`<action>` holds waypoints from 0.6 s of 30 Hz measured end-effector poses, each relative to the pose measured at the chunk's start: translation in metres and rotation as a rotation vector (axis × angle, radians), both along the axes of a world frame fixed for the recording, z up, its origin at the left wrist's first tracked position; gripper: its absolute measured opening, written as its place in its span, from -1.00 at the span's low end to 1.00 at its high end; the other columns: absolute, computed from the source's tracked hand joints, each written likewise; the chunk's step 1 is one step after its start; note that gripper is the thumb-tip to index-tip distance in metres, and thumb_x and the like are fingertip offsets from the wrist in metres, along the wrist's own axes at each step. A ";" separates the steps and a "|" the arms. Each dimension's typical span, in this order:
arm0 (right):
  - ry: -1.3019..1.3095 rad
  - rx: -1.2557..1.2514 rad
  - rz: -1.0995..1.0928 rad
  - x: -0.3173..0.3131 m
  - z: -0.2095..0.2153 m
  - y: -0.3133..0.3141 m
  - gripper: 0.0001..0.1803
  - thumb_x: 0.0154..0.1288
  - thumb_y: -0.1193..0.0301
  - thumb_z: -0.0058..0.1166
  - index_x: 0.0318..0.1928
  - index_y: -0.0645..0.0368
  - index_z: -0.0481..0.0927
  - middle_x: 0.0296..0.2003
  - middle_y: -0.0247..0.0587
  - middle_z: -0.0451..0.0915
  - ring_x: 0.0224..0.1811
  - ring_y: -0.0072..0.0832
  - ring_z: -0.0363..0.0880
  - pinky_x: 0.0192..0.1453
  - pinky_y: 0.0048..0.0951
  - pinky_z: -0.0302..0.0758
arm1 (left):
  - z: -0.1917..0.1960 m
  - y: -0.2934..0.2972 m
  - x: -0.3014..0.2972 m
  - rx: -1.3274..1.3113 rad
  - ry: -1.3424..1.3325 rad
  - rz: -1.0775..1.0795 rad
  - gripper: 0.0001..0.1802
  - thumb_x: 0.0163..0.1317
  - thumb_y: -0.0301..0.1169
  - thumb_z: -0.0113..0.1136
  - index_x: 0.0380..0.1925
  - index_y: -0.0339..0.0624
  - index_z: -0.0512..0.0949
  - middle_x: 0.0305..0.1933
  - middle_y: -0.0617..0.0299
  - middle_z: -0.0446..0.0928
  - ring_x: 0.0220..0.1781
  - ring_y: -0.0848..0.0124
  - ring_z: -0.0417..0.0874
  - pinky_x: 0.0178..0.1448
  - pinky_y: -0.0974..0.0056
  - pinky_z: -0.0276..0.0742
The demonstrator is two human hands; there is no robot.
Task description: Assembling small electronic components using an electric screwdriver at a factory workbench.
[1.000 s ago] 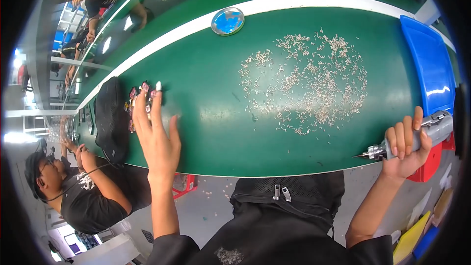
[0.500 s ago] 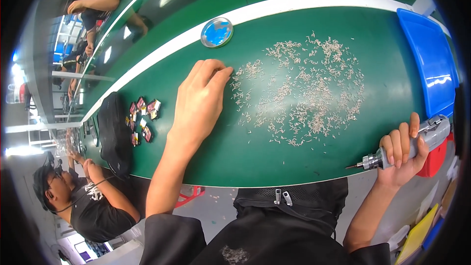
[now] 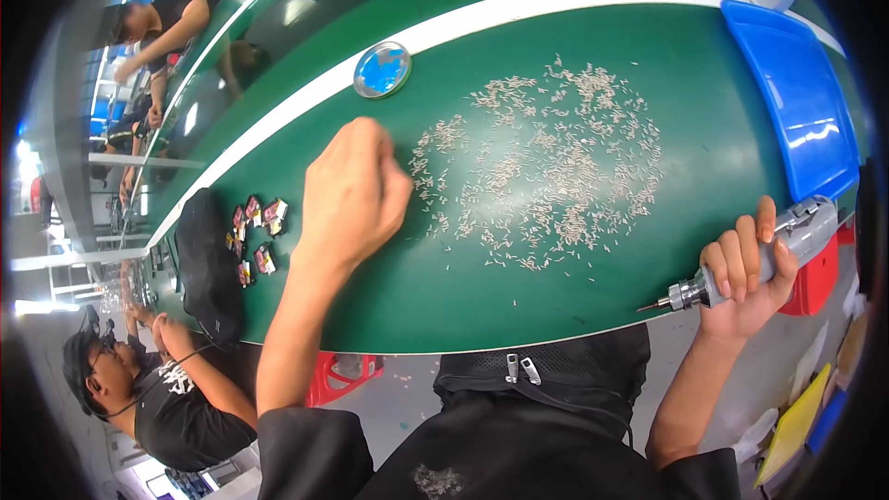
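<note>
My right hand is wrapped around a grey electric screwdriver at the table's near right edge. Its thin bit points left. My left hand hovers over the green table with its fingers curled together. What they hold, if anything, is hidden. Just right of that hand, many tiny silvery screws lie scattered in a wide patch. Beyond the hand, a round shallow tin with bright blue contents stands near the white ledge.
Several small dark packs with coloured labels lie at the left, beside a black bag. A blue tray occupies the far right. Below the table are red stools. A co-worker sits at the left; others are across the ledge.
My left hand has drawn back from the screws' left edge, leftward and slightly nearer, its fingers more curled. The whole view has shifted a little. My right hand still holds the screwdriver.
</note>
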State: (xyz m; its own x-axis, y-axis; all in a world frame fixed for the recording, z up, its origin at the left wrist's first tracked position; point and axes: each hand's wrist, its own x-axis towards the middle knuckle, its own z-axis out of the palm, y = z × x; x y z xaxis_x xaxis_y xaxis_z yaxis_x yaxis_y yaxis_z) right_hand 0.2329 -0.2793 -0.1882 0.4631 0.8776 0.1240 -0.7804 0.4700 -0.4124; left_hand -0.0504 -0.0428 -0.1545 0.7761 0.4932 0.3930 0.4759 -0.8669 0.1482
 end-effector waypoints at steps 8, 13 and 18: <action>-0.008 -0.009 0.004 -0.001 0.002 0.007 -0.85 0.36 0.35 -0.13 -0.21 0.17 0.35 -0.67 -0.40 0.24 -0.70 -0.60 0.22 -0.53 -0.48 0.28 | 0.004 -0.087 -0.006 -0.495 -0.333 0.031 -0.91 0.29 -0.69 -0.03 -0.37 -0.43 0.48 -0.40 0.03 0.56 -0.41 0.35 0.54 -0.31 0.31 0.47; -0.001 0.045 0.026 -0.019 0.018 0.015 -0.83 0.37 0.33 -0.14 -0.21 0.17 0.35 -0.67 -0.41 0.25 -0.70 -0.59 0.23 -0.52 -0.48 0.29 | -0.002 -0.117 0.016 -0.662 -0.493 -0.075 -0.83 0.00 -0.83 0.20 -0.38 -0.47 0.61 -0.40 -0.01 0.66 -0.36 0.21 0.71 -0.20 0.27 0.63; 0.077 0.171 -0.009 -0.046 0.045 0.024 -0.87 0.29 0.46 -0.02 -0.27 0.15 0.30 -0.67 -0.39 0.29 -0.72 -0.59 0.29 -0.56 -0.53 0.33 | -0.011 -0.141 0.030 -1.025 -0.758 -0.132 -0.88 0.03 -0.79 0.24 -0.38 -0.52 0.61 -0.44 -0.06 0.65 -0.37 0.23 0.70 -0.28 0.30 0.61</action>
State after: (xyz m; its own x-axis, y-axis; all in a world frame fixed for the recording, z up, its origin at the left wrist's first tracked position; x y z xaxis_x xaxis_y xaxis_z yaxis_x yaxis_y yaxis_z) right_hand 0.1866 -0.2550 -0.1427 0.4848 0.8426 0.2343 -0.8021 0.5352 -0.2650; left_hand -0.0200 -0.1842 -0.1659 0.5916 0.7684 0.2441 -0.1005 -0.2302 0.9679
